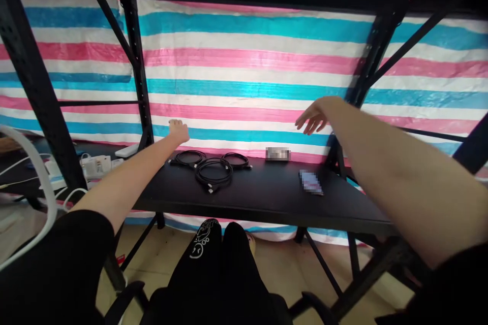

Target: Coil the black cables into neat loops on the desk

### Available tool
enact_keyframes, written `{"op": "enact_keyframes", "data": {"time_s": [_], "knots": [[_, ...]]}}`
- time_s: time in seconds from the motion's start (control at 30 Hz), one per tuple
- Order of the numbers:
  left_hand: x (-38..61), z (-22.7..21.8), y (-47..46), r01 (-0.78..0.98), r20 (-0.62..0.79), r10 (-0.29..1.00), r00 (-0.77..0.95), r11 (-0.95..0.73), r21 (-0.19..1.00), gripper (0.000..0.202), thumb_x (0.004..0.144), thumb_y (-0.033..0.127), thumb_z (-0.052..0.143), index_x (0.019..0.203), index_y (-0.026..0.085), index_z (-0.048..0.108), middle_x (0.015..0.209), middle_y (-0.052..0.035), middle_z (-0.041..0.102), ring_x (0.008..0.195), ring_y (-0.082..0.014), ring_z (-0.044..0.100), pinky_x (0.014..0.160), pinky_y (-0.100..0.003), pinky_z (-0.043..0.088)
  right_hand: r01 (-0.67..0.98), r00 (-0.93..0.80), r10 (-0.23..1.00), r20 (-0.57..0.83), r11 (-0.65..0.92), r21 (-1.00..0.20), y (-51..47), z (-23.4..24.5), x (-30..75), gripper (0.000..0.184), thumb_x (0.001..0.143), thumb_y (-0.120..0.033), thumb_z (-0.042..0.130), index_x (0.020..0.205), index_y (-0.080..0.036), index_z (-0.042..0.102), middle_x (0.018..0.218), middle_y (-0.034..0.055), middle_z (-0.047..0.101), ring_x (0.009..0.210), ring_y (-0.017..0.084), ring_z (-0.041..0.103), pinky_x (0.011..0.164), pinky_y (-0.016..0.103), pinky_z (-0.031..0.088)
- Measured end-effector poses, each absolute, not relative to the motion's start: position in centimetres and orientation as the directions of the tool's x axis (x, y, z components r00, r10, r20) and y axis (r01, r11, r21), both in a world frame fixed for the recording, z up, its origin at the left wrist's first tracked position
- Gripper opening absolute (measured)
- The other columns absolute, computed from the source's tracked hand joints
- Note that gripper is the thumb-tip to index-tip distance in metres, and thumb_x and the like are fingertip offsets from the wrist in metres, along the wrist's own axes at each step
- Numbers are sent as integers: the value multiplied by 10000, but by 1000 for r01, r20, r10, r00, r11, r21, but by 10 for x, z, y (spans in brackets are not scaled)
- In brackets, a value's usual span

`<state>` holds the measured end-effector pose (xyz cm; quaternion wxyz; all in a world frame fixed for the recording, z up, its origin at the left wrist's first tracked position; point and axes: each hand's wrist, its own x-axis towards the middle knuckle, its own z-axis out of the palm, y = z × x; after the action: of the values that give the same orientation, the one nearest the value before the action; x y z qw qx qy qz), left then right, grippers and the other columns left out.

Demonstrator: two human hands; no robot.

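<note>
My left hand (179, 131) is raised above the back left of the black tabletop (251, 190), near the coiled cables. Its knuckles face away and its fingers are mostly hidden, so their pose is unclear. Higher up on the right hangs my right hand (315, 116), bent down at the wrist with its fingers apart and nothing in them. Three black cables lie coiled on the table: a left coil (177, 157), a right coil (244, 166) and a front coil (213, 181). Light-coloured plugs show at their ends.
A small blurred box (277, 154) stands at the back, and a blurred flat item (310, 182) lies at the right. White chargers (101, 165) crowd the left side. Black rack posts (138, 71) frame the table before a striped sheet (244, 61). A white curved tube (46, 177) arches at far left.
</note>
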<state>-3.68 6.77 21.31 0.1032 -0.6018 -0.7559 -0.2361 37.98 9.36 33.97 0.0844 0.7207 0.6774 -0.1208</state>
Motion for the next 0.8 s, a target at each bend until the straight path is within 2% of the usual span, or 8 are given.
{"op": "enact_keyframes", "data": {"time_s": [0.07,0.13,0.33,0.4,0.5,0.63,0.73,0.8], "knots": [[-44,233,63,975,504,836,-217,164,149,477,829,268,548,1216,-11,527,1404,-301,384,1365,-432,225,1061,-601,165,997,53,937,-344,-67,-28,74,361,382,508,963,-374,336,1094,25,623,1036,202,685,847,139,680,720,308,459],[-53,249,57,984,564,807,-177,161,79,526,838,288,496,1274,-6,483,1453,-283,330,1404,-418,116,1078,-595,94,997,68,928,-366,-81,-21,57,378,386,557,948,-364,287,1066,86,595,1034,236,674,864,128,681,693,287,455],[-80,287,42,986,719,694,41,90,-143,530,860,254,344,1330,26,430,1502,-211,294,1450,-254,-3,1135,-485,-22,996,-4,929,-369,35,77,38,404,402,573,873,-426,320,883,45,647,1054,242,668,814,122,701,643,285,482],[-87,297,43,980,758,644,109,59,-192,531,852,233,334,1337,36,418,1506,-205,289,1451,-242,5,1135,-500,-30,991,-35,932,-361,79,110,40,411,408,509,849,-416,395,868,16,663,1016,221,688,792,122,708,639,284,489],[-93,313,52,969,812,560,166,59,-239,540,827,174,324,1343,32,399,1503,-217,290,1449,-252,52,1125,-545,-4,997,17,945,-328,9,77,48,424,412,394,836,-341,480,907,-6,675,968,202,703,759,141,714,641,323,505],[-84,340,68,940,826,487,283,32,-341,590,770,101,355,1350,-6,389,1506,-234,273,1449,-260,68,1146,-516,19,995,99,968,-229,-93,37,65,448,405,313,841,-293,543,915,-28,690,910,165,713,731,164,703,650,387,505],[-67,364,78,885,782,475,403,16,-466,618,768,73,346,1386,63,376,1540,-158,240,1453,-197,52,1165,-470,25,993,117,988,-97,-115,22,84,457,390,276,813,-319,624,880,-67,715,854,120,715,755,182,683,694,425,488],[-53,380,82,847,752,468,464,13,-531,632,777,67,343,1408,105,357,1559,-112,206,1454,-170,26,1169,-465,16,995,85,994,73,-88,40,98,457,378,321,760,-372,691,828,-61,728,818,124,710,776,209,666,711,438,480]]}}
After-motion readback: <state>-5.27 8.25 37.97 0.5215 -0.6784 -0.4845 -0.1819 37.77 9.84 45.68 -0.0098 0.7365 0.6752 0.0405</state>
